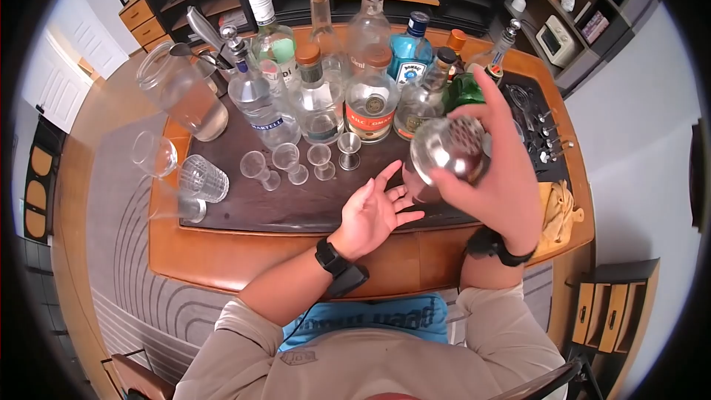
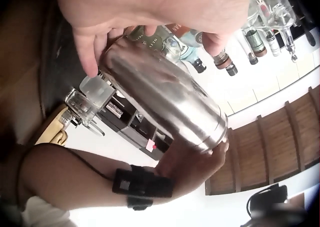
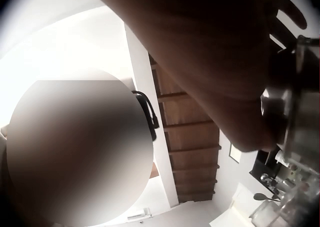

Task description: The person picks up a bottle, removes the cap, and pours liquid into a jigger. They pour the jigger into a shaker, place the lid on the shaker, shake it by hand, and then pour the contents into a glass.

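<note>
A polished metal cocktail shaker (image 1: 438, 150) is over the front right of the table, where my right hand (image 1: 511, 178) holds it from above with thumb and fingers spread round its upper end. In the left wrist view the shaker (image 2: 160, 92) lies slantwise across the picture, right hand (image 2: 197, 162) at its far end. My left hand (image 1: 374, 215) is palm up with fingers spread, its fingertips close by the shaker's lower end. In the right wrist view the right hand (image 3: 215, 72) looks dark and hides most of what it holds.
Several liquor bottles (image 1: 370, 104) line the table's back. Small stemmed glasses (image 1: 289, 163) and a metal jigger (image 1: 349, 152) stand before them. A pitcher (image 1: 181, 96) and tumblers (image 1: 204, 178) occupy the left; bar tools (image 1: 544, 133) and a tan cloth (image 1: 559, 215) lie right.
</note>
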`<state>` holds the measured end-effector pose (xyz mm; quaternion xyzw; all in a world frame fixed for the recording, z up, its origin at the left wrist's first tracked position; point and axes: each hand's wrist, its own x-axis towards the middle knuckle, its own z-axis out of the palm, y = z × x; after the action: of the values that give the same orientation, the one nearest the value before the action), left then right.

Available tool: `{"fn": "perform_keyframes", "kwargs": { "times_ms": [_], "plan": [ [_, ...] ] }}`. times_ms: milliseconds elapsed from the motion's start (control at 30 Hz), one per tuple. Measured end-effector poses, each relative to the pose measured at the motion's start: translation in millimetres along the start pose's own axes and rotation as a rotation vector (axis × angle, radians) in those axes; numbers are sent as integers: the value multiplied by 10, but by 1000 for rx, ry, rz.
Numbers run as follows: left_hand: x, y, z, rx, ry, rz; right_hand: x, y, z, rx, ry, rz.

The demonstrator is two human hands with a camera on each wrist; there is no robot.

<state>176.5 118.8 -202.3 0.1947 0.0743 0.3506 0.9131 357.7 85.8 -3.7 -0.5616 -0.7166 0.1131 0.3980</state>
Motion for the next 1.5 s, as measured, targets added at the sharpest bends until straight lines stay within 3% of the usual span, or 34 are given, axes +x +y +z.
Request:
{"fn": "perform_keyframes", "kwargs": {
  "times_ms": [67,167,200,300,333,433,500,567,633,700,767,867,900,1000,1033,1100,1133,1300,1367,1500],
  "plan": [
    [6,45,103,13,-4,29,-33,50,14,111,5,-144],
    [5,-35,-56,-15,-20,7,46,50,165,12,30,-172],
    [5,-29,-62,-15,-18,4,64,5,133,-25,34,-37],
    [-3,40,-44,7,-26,25,24,-5,-35,116,14,52],
    [3,42,-7,4,-20,26,6,0,-14,129,3,-69],
    [-6,34,129,33,19,35,19,-6,144,103,-81,-159],
    [18,-19,-24,-5,-12,2,32,16,124,62,-54,-85],
    [14,-16,-102,10,-12,6,64,0,74,105,65,157],
    [21,58,42,17,-13,15,24,20,50,164,47,48],
    [6,45,141,21,40,15,-28,-30,81,174,-99,-116],
    [-26,16,130,49,21,11,27,-52,129,156,-102,-109],
    [6,-4,-50,6,-7,-2,57,43,103,100,58,95],
    [10,25,-10,6,-12,4,35,55,67,103,54,88],
    [-27,78,224,40,37,19,-3,-24,75,119,-104,-168],
    [-37,92,285,81,56,12,10,-21,126,120,-104,-166],
    [-3,-8,0,38,5,-16,47,29,200,83,12,-88],
    [13,-11,-59,21,-12,-9,86,-41,121,90,20,89],
    [-6,47,148,43,26,13,-4,-11,24,113,-62,-99],
    [3,-31,18,40,6,3,20,-90,124,53,-64,-155],
    [9,1,-46,51,-28,9,27,7,34,28,70,-25]
  ]
}}
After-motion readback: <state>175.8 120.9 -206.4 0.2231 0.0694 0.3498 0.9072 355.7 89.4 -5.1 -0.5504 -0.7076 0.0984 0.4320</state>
